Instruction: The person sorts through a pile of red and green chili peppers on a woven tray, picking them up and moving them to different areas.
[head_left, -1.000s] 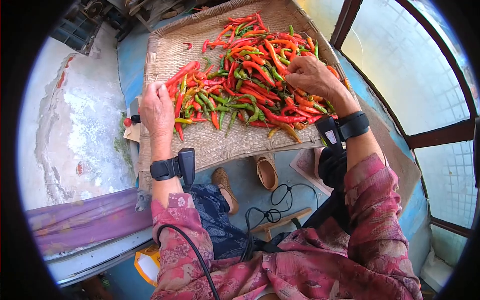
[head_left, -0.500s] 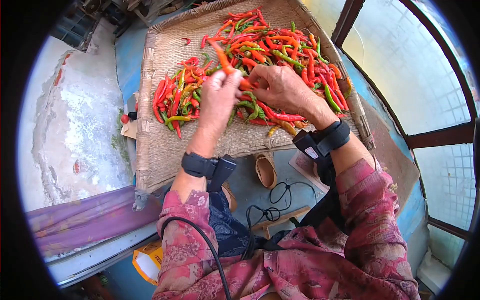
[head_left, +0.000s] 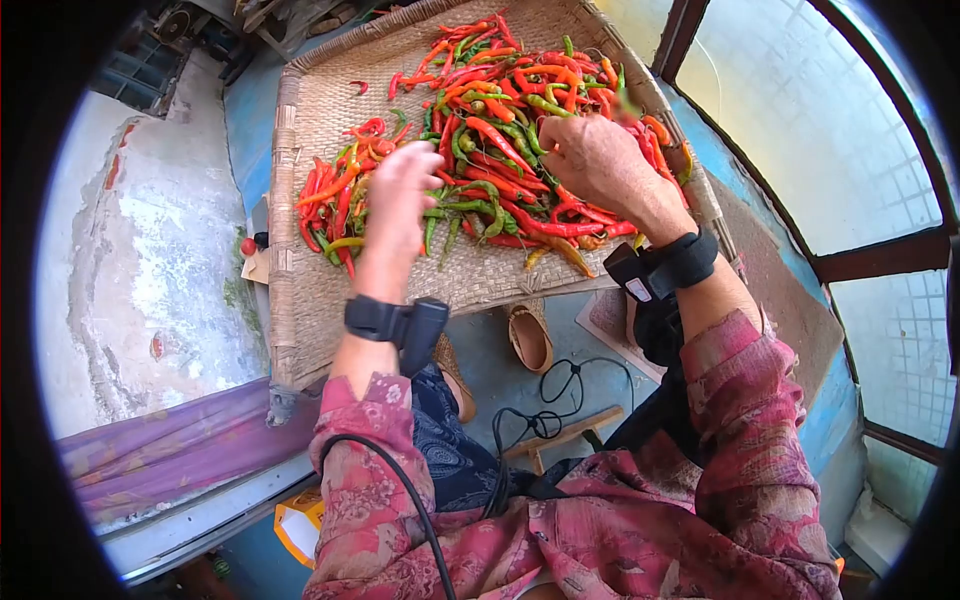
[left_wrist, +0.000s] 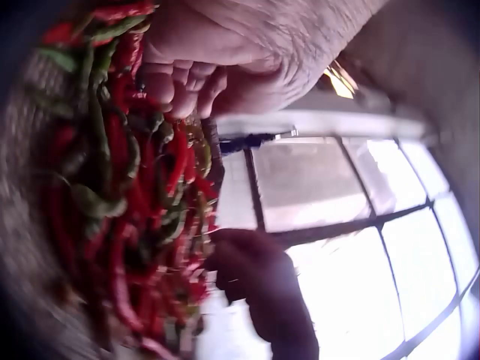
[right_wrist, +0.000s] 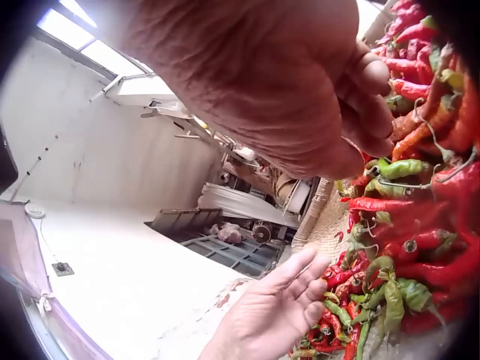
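Red, orange and green chili peppers [head_left: 510, 180] lie heaped in a large woven tray [head_left: 330, 100]. My left hand [head_left: 398, 200] is over the left part of the heap, blurred, with its fingers loosely extended. In the right wrist view that left hand [right_wrist: 274, 307] shows a bare palm beside the peppers. My right hand [head_left: 605, 165] is at the right side of the heap, fingers bent down toward the chilies. Its fingertips [right_wrist: 375, 79] are close over them in the right wrist view; I cannot tell whether they pinch one. An orange chili [head_left: 330, 188] lies across the left pile.
A small blurred green thing [head_left: 628, 105] shows beyond the right hand. Framed window panes [head_left: 860, 180] stand at the right, a worn wall [head_left: 170, 250] at the left. Below the tray are a shoe [head_left: 530, 338], black cables [head_left: 540, 425] and a wooden piece [head_left: 565, 440].
My left hand took an orange-red chili from the middle, moved left and let it go onto the left pile. The right hand went to the middle, then back right.
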